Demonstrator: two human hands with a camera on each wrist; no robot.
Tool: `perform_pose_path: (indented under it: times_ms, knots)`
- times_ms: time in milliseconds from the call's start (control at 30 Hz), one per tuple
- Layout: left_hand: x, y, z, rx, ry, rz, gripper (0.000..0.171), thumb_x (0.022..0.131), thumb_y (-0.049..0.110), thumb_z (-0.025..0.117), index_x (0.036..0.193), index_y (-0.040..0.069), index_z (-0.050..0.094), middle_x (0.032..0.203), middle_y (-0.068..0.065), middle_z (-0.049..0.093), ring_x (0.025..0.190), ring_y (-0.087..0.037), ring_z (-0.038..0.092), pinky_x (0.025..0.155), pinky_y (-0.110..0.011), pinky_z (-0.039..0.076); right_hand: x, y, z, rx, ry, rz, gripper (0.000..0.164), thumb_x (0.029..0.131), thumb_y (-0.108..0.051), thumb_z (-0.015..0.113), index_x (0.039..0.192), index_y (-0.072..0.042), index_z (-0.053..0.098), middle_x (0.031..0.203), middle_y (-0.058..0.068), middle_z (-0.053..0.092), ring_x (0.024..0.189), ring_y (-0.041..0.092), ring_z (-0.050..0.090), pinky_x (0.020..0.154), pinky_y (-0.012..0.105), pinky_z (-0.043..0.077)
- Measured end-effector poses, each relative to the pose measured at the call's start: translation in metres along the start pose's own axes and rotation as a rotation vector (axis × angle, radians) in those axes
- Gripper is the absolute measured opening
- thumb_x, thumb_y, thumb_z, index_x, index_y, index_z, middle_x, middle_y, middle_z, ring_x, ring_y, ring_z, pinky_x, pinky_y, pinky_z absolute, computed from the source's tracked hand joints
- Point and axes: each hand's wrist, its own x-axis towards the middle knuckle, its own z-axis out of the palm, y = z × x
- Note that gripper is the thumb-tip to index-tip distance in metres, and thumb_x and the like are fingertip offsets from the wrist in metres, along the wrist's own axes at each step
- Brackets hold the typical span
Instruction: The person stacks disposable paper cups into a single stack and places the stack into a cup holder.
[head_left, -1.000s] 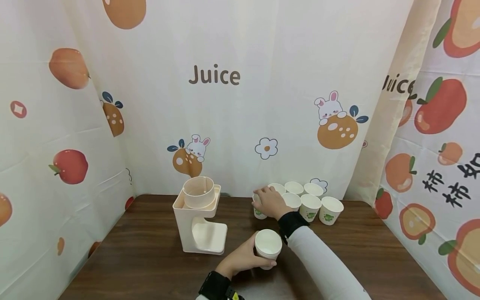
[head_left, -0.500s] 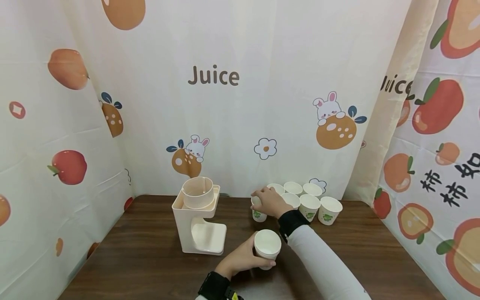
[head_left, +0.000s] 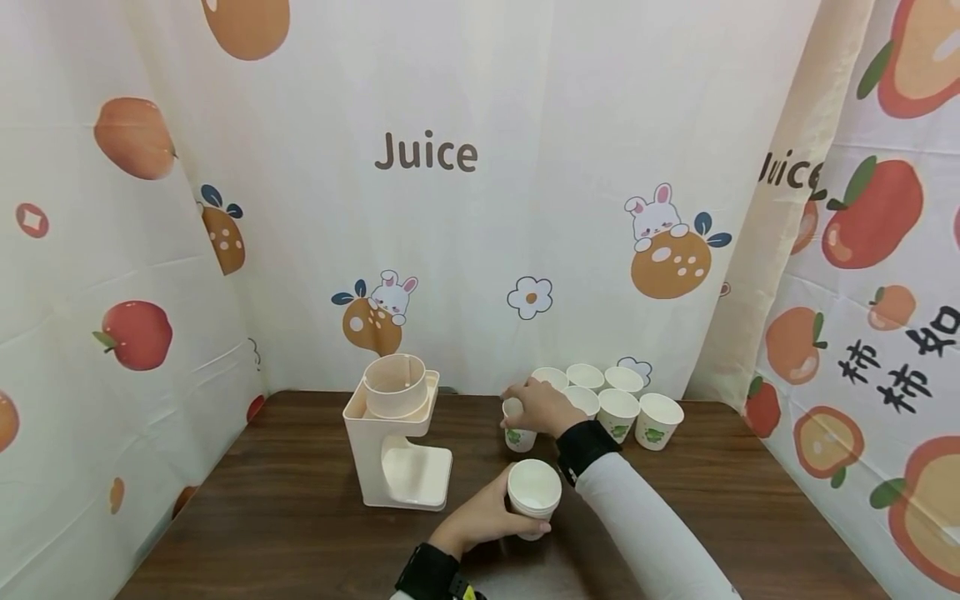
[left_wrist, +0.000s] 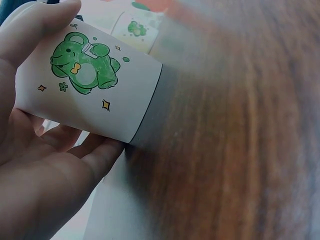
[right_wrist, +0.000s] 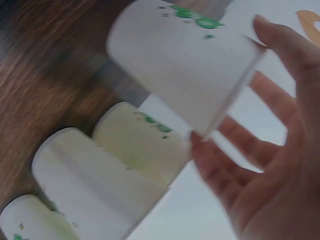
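In the head view my left hand (head_left: 483, 515) grips a white paper cup (head_left: 534, 486) near the front of the table. Ridges below its rim look like nested cups, but I cannot tell how many. The left wrist view shows a green bear printed on that cup (left_wrist: 85, 75), with thumb and fingers around it. Farther back, my right hand (head_left: 546, 407) holds another paper cup (head_left: 520, 440) by its rim, at the left end of the cup group. In the right wrist view this cup (right_wrist: 175, 65) sits between thumb and fingertips.
Several white paper cups (head_left: 618, 410) stand in two rows at the back right, close beside my right hand. A cream appliance (head_left: 367, 454) with a round top opening stands left of my hands on the dark wooden table (head_left: 300, 533). Fruit-print curtains (head_left: 465, 225) enclose the back and sides.
The cup in my right hand has come slightly toward the table's front, away from the row behind it. My left hand and its cup stay nearly still.
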Motion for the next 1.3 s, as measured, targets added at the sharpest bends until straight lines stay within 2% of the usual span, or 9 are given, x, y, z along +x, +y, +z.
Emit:
perform_pose_path:
  times_ms: [167,500,600,800,933,1100,1300]
  knots:
    - [0.0,0.0,0.0,-0.017,-0.009,-0.001,0.076,0.084,0.012,0.082,0.146,0.017,0.039,0.131,0.002,0.055,0.121,-0.018,0.053,0.104,-0.045,0.037,-0.008,-0.006,-0.004,0.03,-0.046,0.008,0.05,0.083,-0.037,0.083,0.128,-0.021,0.069,0.118,0.017,0.06,0.101,0.032,0.062,0.078,0.047,0.056]
    - [0.0,-0.002,0.0,-0.015,-0.009,0.006,0.078,0.084,0.012,0.082,0.148,0.018,0.038,0.132,0.002,0.055,0.121,-0.018,0.053,0.104,-0.045,0.037,-0.022,-0.004,-0.003,0.028,-0.046,-0.047,0.048,0.084,-0.034,0.082,0.128,-0.018,0.069,0.114,0.015,0.059,0.095,0.029,0.063,0.08,0.046,0.054]
    - [0.0,-0.002,0.0,-0.006,-0.007,0.001,0.079,0.084,0.013,0.082,0.148,0.017,0.038,0.131,0.003,0.056,0.12,-0.017,0.053,0.104,-0.046,0.037,-0.029,-0.002,-0.004,0.032,-0.039,-0.051,0.046,0.085,-0.033,0.082,0.127,-0.019,0.069,0.12,0.015,0.059,0.101,0.029,0.063,0.083,0.047,0.054]
    - [0.0,-0.001,-0.001,0.002,-0.004,-0.012,0.08,0.083,0.016,0.083,0.149,0.016,0.036,0.131,0.002,0.055,0.119,-0.017,0.054,0.103,-0.047,0.037,-0.043,0.004,-0.008,0.062,0.032,-0.089,0.039,0.087,-0.028,0.08,0.124,-0.018,0.07,0.134,0.02,0.057,0.115,0.035,0.061,0.089,0.048,0.052]
    - [0.001,0.0,0.0,0.0,0.003,-0.002,0.081,0.083,0.015,0.083,0.149,0.016,0.036,0.13,0.002,0.056,0.118,-0.018,0.054,0.102,-0.045,0.038,-0.051,0.008,-0.011,0.083,0.073,-0.111,0.037,0.089,-0.027,0.078,0.124,-0.018,0.07,0.132,0.019,0.059,0.112,0.033,0.062,0.087,0.045,0.053]
    - [0.0,0.0,0.001,0.0,0.009,0.006,0.081,0.082,0.013,0.083,0.149,0.016,0.037,0.128,0.002,0.057,0.117,-0.017,0.055,0.101,-0.044,0.039,-0.063,0.012,-0.017,0.108,0.109,-0.118,0.04,0.092,-0.026,0.075,0.129,-0.016,0.067,0.131,0.02,0.058,0.113,0.037,0.059,0.088,0.05,0.052]
    - [0.0,-0.002,0.003,-0.001,0.014,0.02,0.079,0.081,0.011,0.083,0.147,0.018,0.039,0.127,0.002,0.058,0.117,-0.017,0.056,0.101,-0.043,0.039,-0.079,0.016,-0.025,0.138,0.18,-0.166,0.041,0.094,-0.026,0.072,0.133,-0.015,0.064,0.132,0.021,0.057,0.117,0.039,0.057,0.089,0.053,0.051]
